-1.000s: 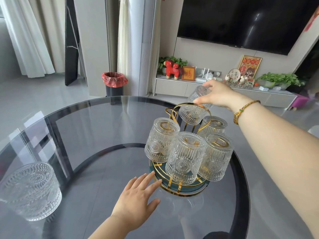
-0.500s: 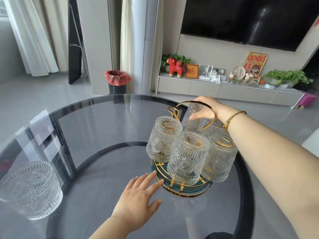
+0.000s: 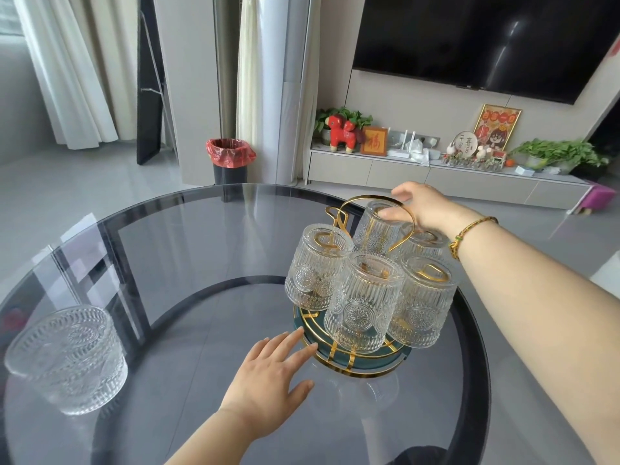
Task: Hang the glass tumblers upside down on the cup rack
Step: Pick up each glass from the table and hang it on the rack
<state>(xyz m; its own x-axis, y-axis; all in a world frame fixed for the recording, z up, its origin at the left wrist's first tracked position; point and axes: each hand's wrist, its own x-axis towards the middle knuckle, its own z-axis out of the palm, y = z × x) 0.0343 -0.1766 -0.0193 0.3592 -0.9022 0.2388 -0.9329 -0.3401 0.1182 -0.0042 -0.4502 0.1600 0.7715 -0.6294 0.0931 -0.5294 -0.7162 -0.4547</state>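
While right hand point(image 3: 423, 205) grip clasps rear tumbler point(image 3: 379, 226) — left hand point(image 3: 268, 374) splayed, beside rack point(image 3: 355, 364).

Round glass desk point(image 3: 188, 263) with a dark rim. Gold wire cup rack point(image 3: 352, 359) on a teal base near the far right edge, five ribbed tumblers inverted on its pegs. Right hand point(image 3: 422, 206) rests fingertips on the base of the rear tumbler point(image 3: 377, 226), beside the looped gold handle. Left hand point(image 3: 271, 370) lies flat and spread on the glass, fingertips touching the rack's base. One more tumbler point(image 3: 67, 357) stands apart at the left edge.
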